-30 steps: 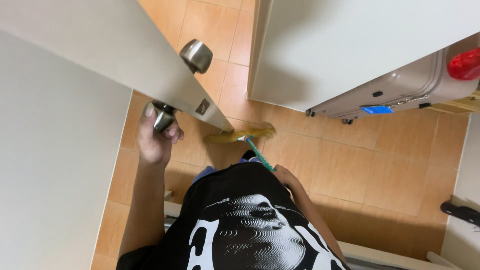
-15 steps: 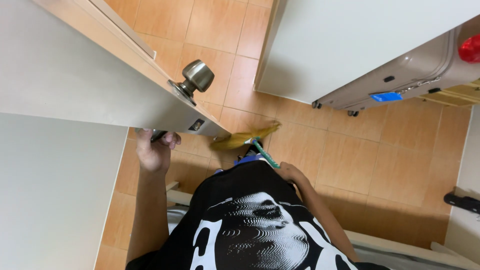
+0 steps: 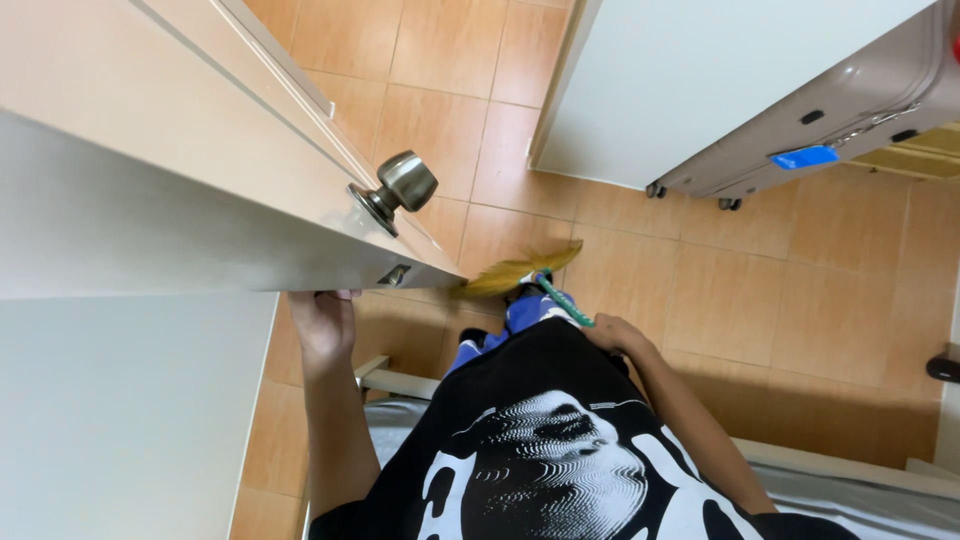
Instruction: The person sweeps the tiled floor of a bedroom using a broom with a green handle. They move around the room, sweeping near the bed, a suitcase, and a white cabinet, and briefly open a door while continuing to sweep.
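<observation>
**A doorway inside a home**

I stood in a home, at a room's threshold. The pale wooden door (image 3: 200,180) with its round metal knob (image 3: 405,183) swung above orange floor tiles (image 3: 800,300). Beyond the door, against a white wall (image 3: 700,70), a grey wheeled suitcase (image 3: 830,130) was parked. Below the door, near my feet, a raised sill (image 3: 400,382) crossed the tiles.

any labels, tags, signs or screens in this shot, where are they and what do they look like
Blue tag: small bright blue rectangle on the side of the grey-beige suitcase, upper right, by the white wall; any print is too small to tell.
Shirt graphic: white swirling-line print on the person's black T-shirt, bottom centre.
No signs, screens or packages show.
</observation>
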